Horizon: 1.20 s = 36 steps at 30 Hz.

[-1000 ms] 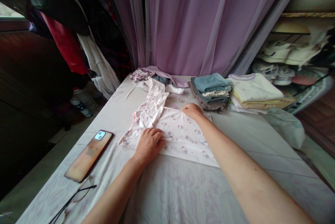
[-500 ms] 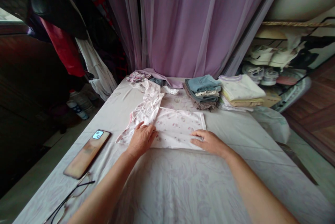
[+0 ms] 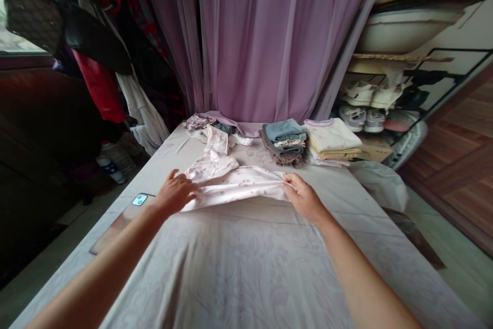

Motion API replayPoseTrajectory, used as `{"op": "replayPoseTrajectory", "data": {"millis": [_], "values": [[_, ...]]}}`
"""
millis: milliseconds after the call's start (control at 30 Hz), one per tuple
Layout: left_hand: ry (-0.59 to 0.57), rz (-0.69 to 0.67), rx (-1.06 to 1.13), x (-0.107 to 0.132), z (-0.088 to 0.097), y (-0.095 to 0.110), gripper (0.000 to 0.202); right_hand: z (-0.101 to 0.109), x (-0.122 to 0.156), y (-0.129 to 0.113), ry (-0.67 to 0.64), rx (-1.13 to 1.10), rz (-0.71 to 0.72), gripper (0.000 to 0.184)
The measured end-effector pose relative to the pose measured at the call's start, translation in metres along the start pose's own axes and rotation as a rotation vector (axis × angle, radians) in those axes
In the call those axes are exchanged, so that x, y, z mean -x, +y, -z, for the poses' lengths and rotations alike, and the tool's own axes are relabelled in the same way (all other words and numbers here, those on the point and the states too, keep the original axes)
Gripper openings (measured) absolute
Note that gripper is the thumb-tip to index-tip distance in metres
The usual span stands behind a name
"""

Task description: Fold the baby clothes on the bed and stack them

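Garment of thin, pale-pink, printed cloth [image 3: 239, 192] is lying across a pale floral cover [image 3: 246, 267]; your right hand [image 3: 302, 193] is pinching its right end shut; your left hand [image 3: 177, 193] is covering its left end, hold indeterminable; uneven tension could be skewing the fold.

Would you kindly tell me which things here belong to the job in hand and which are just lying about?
In the job: pale printed garment, left hand, right hand; probably the folded clothes.

Lying about: phone, shoes, white basin.
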<state>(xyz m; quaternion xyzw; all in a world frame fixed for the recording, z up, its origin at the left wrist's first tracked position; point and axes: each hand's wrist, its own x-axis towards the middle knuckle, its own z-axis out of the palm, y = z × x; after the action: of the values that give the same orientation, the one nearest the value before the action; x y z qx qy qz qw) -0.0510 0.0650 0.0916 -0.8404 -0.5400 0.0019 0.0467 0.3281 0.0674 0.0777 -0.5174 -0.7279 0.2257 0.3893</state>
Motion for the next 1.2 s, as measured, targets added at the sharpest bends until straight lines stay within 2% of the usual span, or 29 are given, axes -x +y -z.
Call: {"op": "replayPoseTrajectory", "data": {"millis": [100, 167, 233, 267, 367, 400, 433, 467, 533, 567, 633, 700, 767, 800, 900, 967, 1033, 1200], "values": [[-0.066, 0.303, -0.038, -0.005, 0.03, -0.027, 0.017, -0.008, -0.004, -0.024, -0.008, -0.044, 0.048, 0.022], [-0.053, 0.525, 0.02, -0.02, 0.057, -0.042, 0.02, -0.016, -0.006, -0.042, -0.031, -0.114, 0.069, 0.021], [0.033, 0.646, 0.123, -0.045, 0.089, -0.05, 0.023, -0.023, -0.01, -0.06, -0.008, -0.239, 0.057, 0.022], [0.119, 0.674, 0.203, -0.062, 0.106, -0.05, 0.024, -0.025, -0.013, -0.068, 0.027, -0.312, 0.037, 0.023], [0.533, 0.633, 0.64, -0.127, 0.148, -0.029, 0.035, -0.024, -0.022, -0.081, 0.165, -0.479, -0.05, 0.027], [0.607, 0.547, 0.776, -0.15, 0.157, -0.016, 0.036, -0.022, -0.024, -0.081, 0.222, -0.505, -0.082, 0.028], [0.663, 0.471, 0.848, -0.173, 0.163, -0.002, 0.035, -0.019, -0.026, -0.077, 0.277, -0.522, -0.115, 0.03], [0.687, 0.339, 0.881, -0.193, 0.164, 0.013, 0.035, -0.017, -0.026, -0.071, 0.324, -0.531, -0.155, 0.032], [0.66, 0.103, 0.88, -0.221, 0.154, 0.041, 0.041, -0.015, -0.023, -0.052, 0.382, -0.54, -0.249, 0.035], [0.605, 0.037, 0.87, -0.227, 0.142, 0.052, 0.048, -0.015, -0.02, -0.04, 0.386, -0.541, -0.295, 0.037], [0.407, -0.051, 0.846, -0.221, 0.109, 0.066, 0.057, -0.018, -0.009, -0.013, 0.365, -0.529, -0.368, 0.04], [0.228, -0.093, 0.807, -0.191, 0.069, 0.073, 0.045, -0.024, 0.003, 0.012, 0.325, -0.503, -0.417, 0.045], [0.108, -0.078, 0.731, -0.147, 0.029, 0.077, 0.029, -0.029, 0.015, 0.033, 0.28, -0.467, -0.46, 0.052], [0.077, -0.05, 0.689, -0.122, 0.011, 0.079, 0.023, -0.031, 0.021, 0.041, 0.264, -0.449, -0.475, 0.056], [0.118, 0.045, 0.529, -0.055, -0.028, 0.093, 0.017, -0.033, 0.032, 0.057, 0.209, -0.401, -0.426, 0.063], [0.147, 0.087, 0.443, -0.025, -0.04, 0.105, 0.023, -0.033, 0.035, 0.06, 0.135, -0.336, -0.324, 0.059], [0.154, 0.099, 0.374, -0.01, -0.044, 0.116, 0.026, -0.033, 0.036, 0.058, 0.097, -0.202, -0.238, 0.051], [0.062, 0.022, 0.268, -0.009, -0.034, 0.123, 0.008, -0.032, 0.027, 0.042, 0.154, 0.132, -0.204, 0.037]]}}
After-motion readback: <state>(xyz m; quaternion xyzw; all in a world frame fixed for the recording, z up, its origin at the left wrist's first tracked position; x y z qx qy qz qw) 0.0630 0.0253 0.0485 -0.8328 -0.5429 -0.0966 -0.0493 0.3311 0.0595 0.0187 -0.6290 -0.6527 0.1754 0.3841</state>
